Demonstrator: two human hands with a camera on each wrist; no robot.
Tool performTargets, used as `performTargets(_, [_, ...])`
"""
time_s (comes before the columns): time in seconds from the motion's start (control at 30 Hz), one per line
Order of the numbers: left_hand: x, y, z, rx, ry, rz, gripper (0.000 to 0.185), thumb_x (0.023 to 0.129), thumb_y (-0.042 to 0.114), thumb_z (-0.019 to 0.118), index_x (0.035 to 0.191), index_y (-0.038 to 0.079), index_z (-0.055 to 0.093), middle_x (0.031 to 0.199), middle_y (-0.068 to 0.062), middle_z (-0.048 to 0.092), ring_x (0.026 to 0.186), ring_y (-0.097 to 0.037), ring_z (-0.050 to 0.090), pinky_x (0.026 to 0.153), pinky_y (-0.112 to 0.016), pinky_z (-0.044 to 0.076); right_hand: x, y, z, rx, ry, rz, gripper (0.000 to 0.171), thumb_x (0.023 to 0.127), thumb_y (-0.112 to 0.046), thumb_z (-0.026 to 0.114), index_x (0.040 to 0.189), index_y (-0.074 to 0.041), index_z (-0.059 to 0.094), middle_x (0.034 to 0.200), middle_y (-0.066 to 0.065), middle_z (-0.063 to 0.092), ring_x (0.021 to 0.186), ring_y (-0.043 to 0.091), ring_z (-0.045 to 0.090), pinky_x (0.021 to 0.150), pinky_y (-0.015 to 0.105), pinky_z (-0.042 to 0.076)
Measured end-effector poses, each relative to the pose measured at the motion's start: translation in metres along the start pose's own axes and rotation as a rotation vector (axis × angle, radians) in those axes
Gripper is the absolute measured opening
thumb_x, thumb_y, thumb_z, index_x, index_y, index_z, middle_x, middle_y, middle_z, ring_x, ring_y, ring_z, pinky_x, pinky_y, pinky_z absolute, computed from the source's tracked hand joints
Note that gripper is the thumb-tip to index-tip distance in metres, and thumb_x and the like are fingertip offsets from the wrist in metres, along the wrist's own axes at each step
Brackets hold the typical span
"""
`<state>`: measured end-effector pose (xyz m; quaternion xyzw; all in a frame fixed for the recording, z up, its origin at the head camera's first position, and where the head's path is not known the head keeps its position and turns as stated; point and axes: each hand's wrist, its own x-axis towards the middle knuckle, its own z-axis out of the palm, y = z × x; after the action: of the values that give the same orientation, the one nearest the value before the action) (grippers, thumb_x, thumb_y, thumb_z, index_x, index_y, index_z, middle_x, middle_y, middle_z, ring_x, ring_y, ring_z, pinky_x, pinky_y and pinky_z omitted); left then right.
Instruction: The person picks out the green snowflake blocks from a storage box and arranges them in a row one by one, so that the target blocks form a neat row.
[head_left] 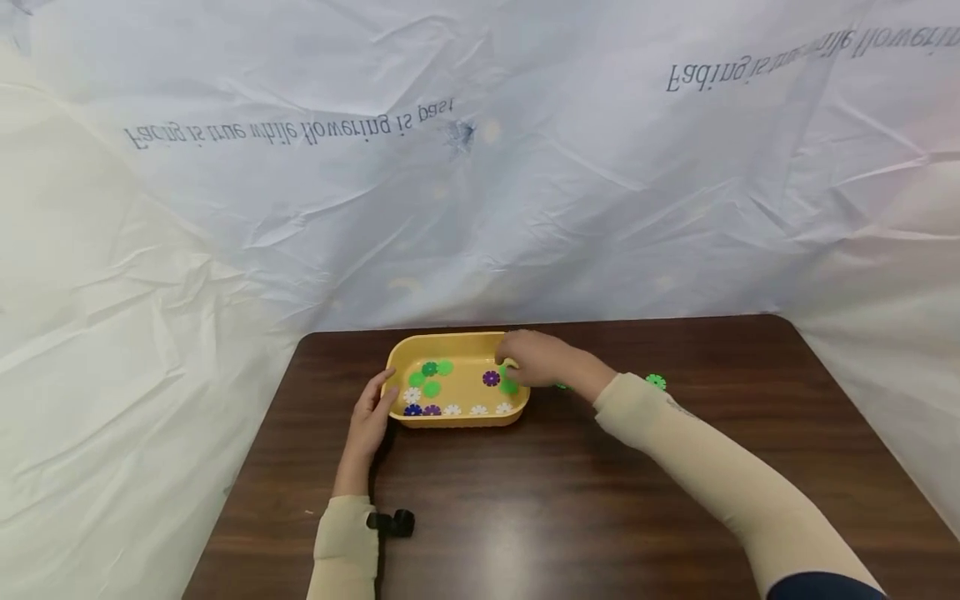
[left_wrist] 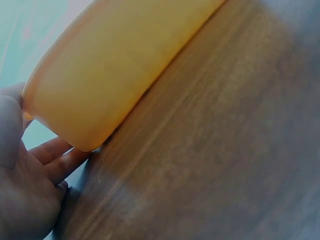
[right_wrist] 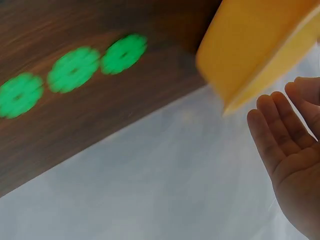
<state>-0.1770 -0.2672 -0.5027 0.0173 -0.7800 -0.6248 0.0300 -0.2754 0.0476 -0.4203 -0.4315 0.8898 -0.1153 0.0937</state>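
1. Tray (head_left: 450,345), yellow with rounded corners, stands toward eleven o'clock on our brown wood-grain counter (head_left: 480,492), near the far edge.
2. At the tray's nine o'clock we hold its end with our left hand (head_left: 367,417); thumb and fingers are clamped on the rim and outer wall.
3. At three o'clock our right hand (head_left: 536,358) hangs over the rim. Its outer fingers lie straight and side by side in the right wrist view; thumb and forefinger come close together beside something green, and we cannot tell whether they pinch it.
4. Inside, toward ten o'clock, we see a dark green snowflake disc (head_left: 429,368) among light green discs (head_left: 431,389).
5. Near eight o'clock lies a white disc (head_left: 412,395), with a dark blue disc (head_left: 413,410) and a purple disc (head_left: 432,410) at seven; more white discs (head_left: 478,410) follow along the front wall from six to four.
6. Toward three o'clock a second purple disc (head_left: 491,378) lies just beside bright green discs (head_left: 509,386).
7. Outside the tray, past three o'clock, we find three green snowflake discs (right_wrist: 74,69) in a row on the counter.
8. At twelve, white cloth (head_left: 525,208) with printed lettering hangs behind the counter.
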Motion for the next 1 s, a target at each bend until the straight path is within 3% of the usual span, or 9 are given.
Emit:
performTargets(0.1, [0.001, 0.000, 0.002, -0.008, -0.003, -0.003, 0.047, 0.104, 0.021, 0.051, 0.148, 0.006, 0.043, 0.157, -0.011, 0.033, 0.143, -0.026, 0.029, 0.112, -0.047, 0.028, 0.016, -0.015, 0.008, -0.009, -0.054, -0.021, 0.027, 0.098, -0.018, 0.058, 0.120, -0.007, 0.068, 0.120, 0.007, 0.065, 0.111, 0.022, 0.061, 0.092, 0.037, 0.050])
performTargets(0.47, [0.003, -0.001, 0.001, -0.025, 0.004, 0.009, 0.046, 0.104, 0.019, 0.051, 0.147, 0.006, 0.043, 0.157, -0.008, 0.033, 0.144, -0.024, 0.027, 0.114, -0.047, 0.027, 0.073, -0.052, 0.040, -0.024, -0.142, -0.065, 0.025, 0.100, -0.022, 0.055, 0.117, -0.008, 0.070, 0.113, 0.004, 0.067, 0.101, 0.018, 0.062, 0.088, 0.033, 0.050])
performTargets(0.63, [0.004, -0.002, 0.001, -0.029, 0.006, 0.018, 0.046, 0.104, 0.018, 0.051, 0.147, 0.006, 0.044, 0.156, -0.008, 0.034, 0.145, -0.023, 0.026, 0.114, -0.046, 0.026, 0.086, -0.060, 0.054, 0.003, -0.140, -0.032, 0.028, 0.101, -0.016, 0.055, 0.125, -0.010, 0.068, 0.122, 0.003, 0.066, 0.113, 0.016, 0.060, 0.097, 0.031, 0.048])
performTargets(0.83, [0.003, -0.002, 0.003, -0.032, 0.001, 0.016, 0.046, 0.103, 0.018, 0.052, 0.147, 0.005, 0.043, 0.156, -0.010, 0.034, 0.145, -0.025, 0.026, 0.114, -0.048, 0.026, 0.086, -0.060, 0.067, -0.025, -0.144, -0.004, 0.020, 0.101, -0.013, 0.056, 0.095, -0.018, 0.075, 0.092, -0.006, 0.062, 0.082, 0.010, 0.055, 0.072, 0.025, 0.047])
performTargets(1.0, [0.004, -0.001, 0.004, 0.000, -0.003, 0.010, 0.046, 0.104, 0.020, 0.051, 0.148, 0.007, 0.043, 0.158, -0.011, 0.031, 0.145, -0.028, 0.025, 0.113, -0.050, 0.027, 0.080, -0.057, 0.068, -0.086, -0.112, 0.030, 0.029, 0.100, -0.009, 0.053, 0.075, -0.017, 0.065, 0.085, -0.005, 0.059, 0.069, 0.009, 0.048, 0.063, 0.024, 0.042])
